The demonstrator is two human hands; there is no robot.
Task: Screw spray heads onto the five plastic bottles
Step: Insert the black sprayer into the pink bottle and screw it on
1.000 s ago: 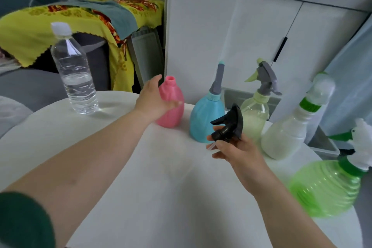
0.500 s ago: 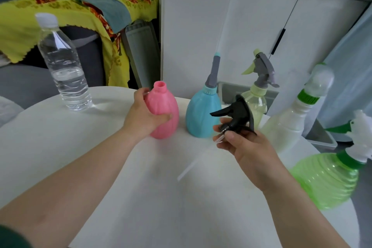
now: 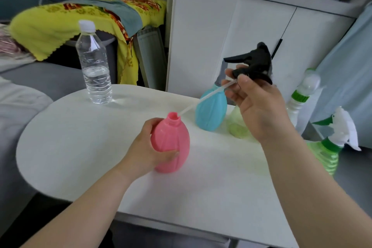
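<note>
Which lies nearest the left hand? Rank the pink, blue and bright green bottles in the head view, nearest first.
1. Pink bottle, gripped by the left hand.
2. Blue bottle, behind it and to the right.
3. Bright green bottle, far out at the right.

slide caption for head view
Left hand grips pink bottle; right hand holds black spray head, dip tube at bottle's mouth.

L hand (image 3: pixel 149 153) grips pink bottle (image 3: pixel 171 145) at frame centre, on white table (image 3: pixel 80 147). R hand (image 3: pixel 255 106), upper right, holds black spray head (image 3: pixel 254 64); its dip tube (image 3: pixel 203 98) tip at bottle's open neck.
</note>
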